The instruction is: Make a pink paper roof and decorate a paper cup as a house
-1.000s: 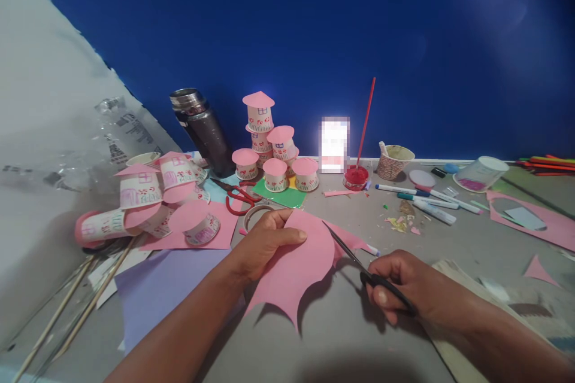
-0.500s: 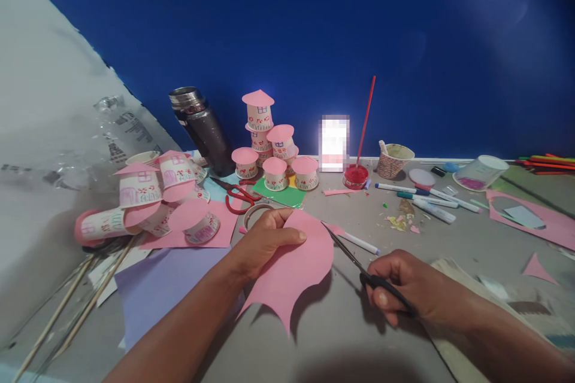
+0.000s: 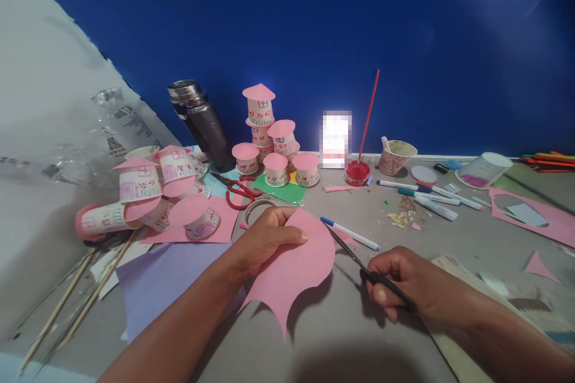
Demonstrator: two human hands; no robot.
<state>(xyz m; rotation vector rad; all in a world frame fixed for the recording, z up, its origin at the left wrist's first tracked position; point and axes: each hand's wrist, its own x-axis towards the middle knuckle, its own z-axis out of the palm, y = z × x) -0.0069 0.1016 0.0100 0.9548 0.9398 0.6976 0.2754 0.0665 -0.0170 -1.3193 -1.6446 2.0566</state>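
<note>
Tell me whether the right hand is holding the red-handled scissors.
No, the right hand grips black-handled metal scissors; the red-handled scissors lie on the grey table.

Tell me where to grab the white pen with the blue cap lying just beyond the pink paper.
Take the white pen by its bare barrel, toward the end away from the cap, coming straight down from above with fingers across its width. It lies flat on the table, and the scissors in the right hand sit close to its cap end, beside the pink paper.

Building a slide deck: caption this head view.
Left hand holds pink paper while right hand holds black scissors at its edge.
</note>
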